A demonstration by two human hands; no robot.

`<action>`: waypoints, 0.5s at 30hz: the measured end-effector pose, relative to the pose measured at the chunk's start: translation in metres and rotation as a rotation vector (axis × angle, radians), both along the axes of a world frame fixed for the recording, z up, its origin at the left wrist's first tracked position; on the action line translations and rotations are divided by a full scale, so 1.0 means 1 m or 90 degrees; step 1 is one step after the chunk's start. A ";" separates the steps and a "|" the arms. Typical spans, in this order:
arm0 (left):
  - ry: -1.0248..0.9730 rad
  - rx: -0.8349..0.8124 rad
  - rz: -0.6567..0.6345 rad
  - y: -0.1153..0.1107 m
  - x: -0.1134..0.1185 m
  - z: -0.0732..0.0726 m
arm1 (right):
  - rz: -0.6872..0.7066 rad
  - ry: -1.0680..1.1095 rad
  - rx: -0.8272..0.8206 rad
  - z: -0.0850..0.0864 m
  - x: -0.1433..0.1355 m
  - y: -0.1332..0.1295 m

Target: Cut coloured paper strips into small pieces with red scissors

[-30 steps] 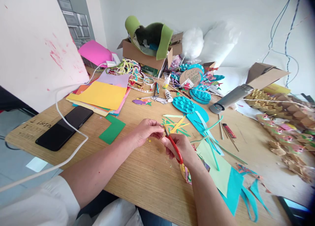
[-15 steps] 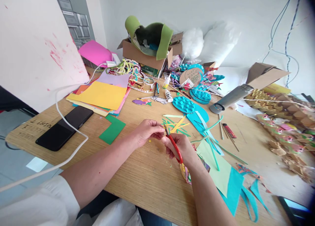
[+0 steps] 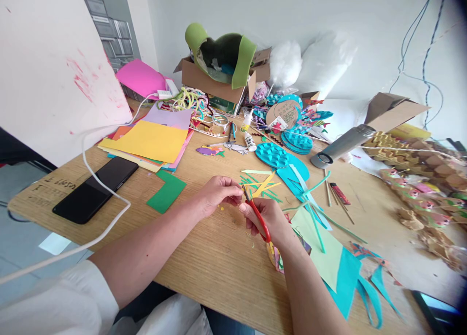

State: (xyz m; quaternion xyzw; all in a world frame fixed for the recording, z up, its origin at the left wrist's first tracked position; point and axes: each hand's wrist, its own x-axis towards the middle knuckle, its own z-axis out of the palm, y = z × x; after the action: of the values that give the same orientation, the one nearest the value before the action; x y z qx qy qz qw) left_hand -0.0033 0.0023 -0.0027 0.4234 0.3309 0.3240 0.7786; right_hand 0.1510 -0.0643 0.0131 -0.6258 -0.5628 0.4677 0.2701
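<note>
My right hand (image 3: 268, 218) grips a pair of red-handled scissors (image 3: 260, 217), whose blades point away from me toward the left fingertips. Just left of the blades, my left hand (image 3: 221, 195) is closed in a pinch; whatever sits between its fingertips is too small to make out. Behind both hands lie several thin green paper strips (image 3: 274, 196) and crossed yellow strips (image 3: 265, 185). Tiny paper scraps (image 3: 253, 245) are scattered on the wooden table (image 3: 215, 271) below. A pale green sheet (image 3: 317, 245) rests by my right forearm, over a turquoise sheet (image 3: 346, 281).
To the left are a black phone (image 3: 95, 191), a white cable (image 3: 124, 206), a green paper piece (image 3: 166, 194) and stacked coloured paper (image 3: 156, 140). Glue bottles (image 3: 250, 142), turquoise bumpy ovals (image 3: 272, 156) and a metal flask (image 3: 343, 145) stand or lie farther back. A cardboard box (image 3: 199, 77) is behind.
My left fingertips have shifted slightly left, away from the scissor blades. My right hand and the scissors stay nearly in place.
</note>
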 end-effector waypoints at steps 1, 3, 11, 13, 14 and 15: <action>-0.001 0.001 0.003 0.000 0.000 0.000 | 0.001 0.001 0.000 0.000 0.000 0.000; -0.002 0.001 0.007 0.000 0.000 0.000 | 0.001 0.005 0.001 0.000 0.000 0.000; -0.005 0.000 0.007 0.000 0.000 0.000 | 0.004 0.003 -0.006 0.003 -0.001 -0.001; -0.002 0.002 0.006 0.000 0.000 0.000 | 0.010 0.004 0.002 0.003 -0.001 0.000; 0.000 0.003 0.007 0.000 0.000 0.001 | 0.011 0.004 0.006 0.003 -0.001 0.000; 0.002 0.003 0.008 0.000 0.000 0.001 | 0.013 0.004 0.006 0.003 -0.001 0.000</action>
State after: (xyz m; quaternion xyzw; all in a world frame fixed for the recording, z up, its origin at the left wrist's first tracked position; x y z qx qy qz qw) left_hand -0.0035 0.0021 -0.0017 0.4239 0.3335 0.3291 0.7751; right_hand 0.1498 -0.0640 0.0165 -0.6172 -0.5706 0.4695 0.2703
